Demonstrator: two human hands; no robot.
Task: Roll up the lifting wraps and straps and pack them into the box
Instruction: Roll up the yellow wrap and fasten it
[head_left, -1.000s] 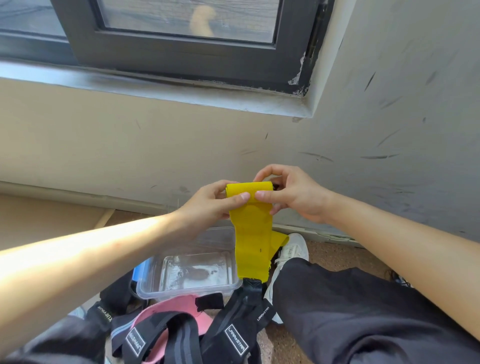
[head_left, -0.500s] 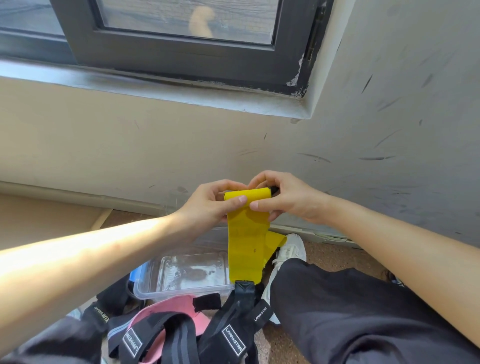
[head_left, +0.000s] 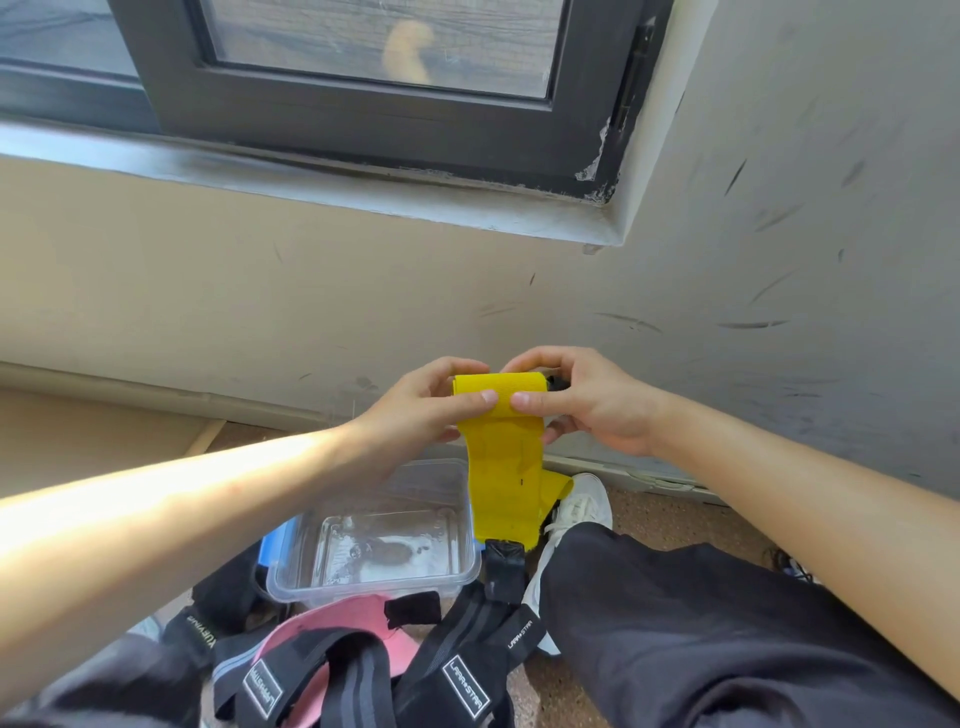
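Both hands pinching yellow wrap (head_left: 501, 457) roll, box (head_left: 374, 540) below, prob. empty

A yellow wrap (head_left: 503, 467), partly rolled at its top, hangs above a clear empty box (head_left: 379, 540); black straps (head_left: 467, 670) and a pink wrap (head_left: 332, 623) lie heaped on the floor.

I see 2 bare forearms with no sleeves, watch or rings on the left hand (head_left: 415, 410) or right hand (head_left: 587, 405). Loose black trousers (head_left: 701, 623) cover both legs, and 1 white lace-up sneaker (head_left: 576, 512) shows.
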